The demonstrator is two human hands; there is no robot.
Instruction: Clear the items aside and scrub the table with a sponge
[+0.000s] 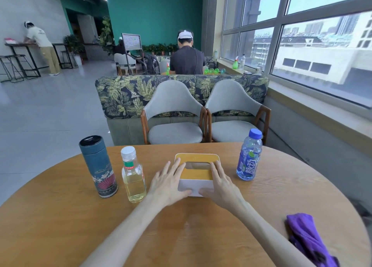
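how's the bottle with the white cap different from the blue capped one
The white-capped bottle is clear with pale yellow liquid and stands left of the tissue box; the blue-capped bottle is blue-tinted with a blue label and stands to its right. Both are upright, capped and untouched on the table.

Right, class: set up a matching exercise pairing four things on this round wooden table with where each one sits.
Things:
1. dark teal cylindrical flask
2. clear plastic bottle of yellow liquid
3. blue plastic drink bottle
4. purple cloth

Places:
A. near right edge of the table
B. right of the white and yellow tissue box
C. far left of the row
D. just left of the left hand

Pairs: 1-C, 2-D, 3-B, 4-A
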